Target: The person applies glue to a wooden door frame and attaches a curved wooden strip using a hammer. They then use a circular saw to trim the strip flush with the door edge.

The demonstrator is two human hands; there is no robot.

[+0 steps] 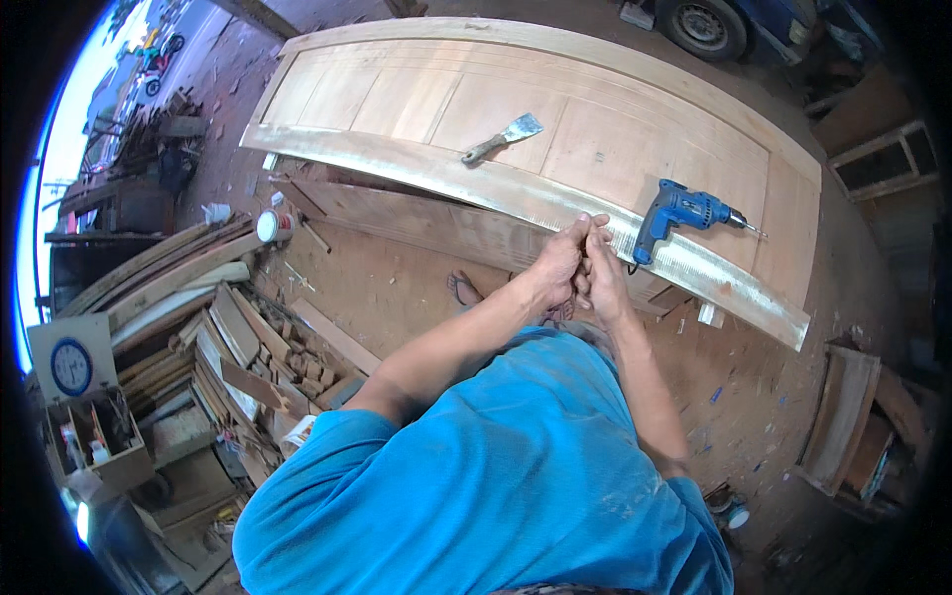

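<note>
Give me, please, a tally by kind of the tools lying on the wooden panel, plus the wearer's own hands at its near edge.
Scraper: 1
Blue power drill: 1
Hands: 2 (left hand, right hand)
Total: 4

Panel [397, 104]: stretched left to right above the floor [734, 372]
Putty knife [496, 142]: on the panel, left of the drill [684, 210] and farther off
Drill: on the panel's near right part, bit toward the right
Left hand [560, 260] and right hand [601, 283]: together at the panel's near edge, just left of the drill
Board [436, 220]: beneath the panel's near edge
Tub [275, 226]: left, near the panel's left end
Wood pile [236, 325]: near left, on the floor
Clock [71, 366]: left of the pile, just behind the box [127, 467]
Frame [838, 421]: right, on the floor
Vehicle [764, 42]: far right, beyond the panel
</note>
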